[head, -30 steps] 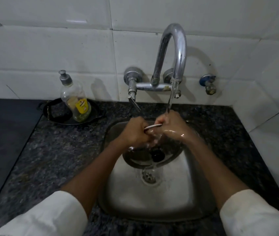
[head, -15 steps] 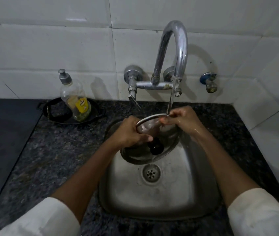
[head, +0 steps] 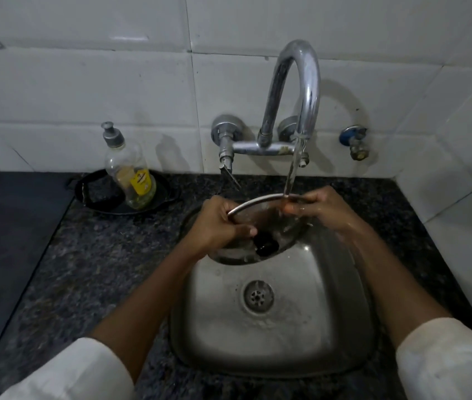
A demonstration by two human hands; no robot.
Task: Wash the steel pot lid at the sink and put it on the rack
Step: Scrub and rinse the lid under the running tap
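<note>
From the head camera, looking down at the sink (head: 272,347), both forearms reach in from the bottom edge, and their white sleeves (head: 64,373) are cut off by the frame. The lid (head: 260,223) is held in the air over the back part of the sink, under the tap (head: 301,90). It is tilted, its far rim raised towards the tap and its near rim dipping low towards the drain (head: 258,297). Its knobbed side faces the camera, with the black knob (head: 266,246) showing just right of the left thumb. The far rim runs roughly left to right between the two hands as a bright arc.

The left hand (head: 220,226) is clenched on the left edge of the lid, thumb lying across the near face and fingers wrapped behind, where they are hidden. The right hand (head: 321,209) pinches the far rim at the right; its fingertips are partly lost behind the rim and in the water. The stream (head: 292,171) falls from the spout and strikes the rim just beside the right fingers. The left part of the lid is covered by the left hand, and its wet surface is dark and hard to read.

On the speckled counter (head: 108,255) to the left, a soap bottle (head: 131,171) stands upright in a shallow black dish (head: 96,197). A small blue-capped valve (head: 354,141) sits on the tiled wall (head: 84,82) right of the tap. The counter's far left is a dark area cut off by the frame.
</note>
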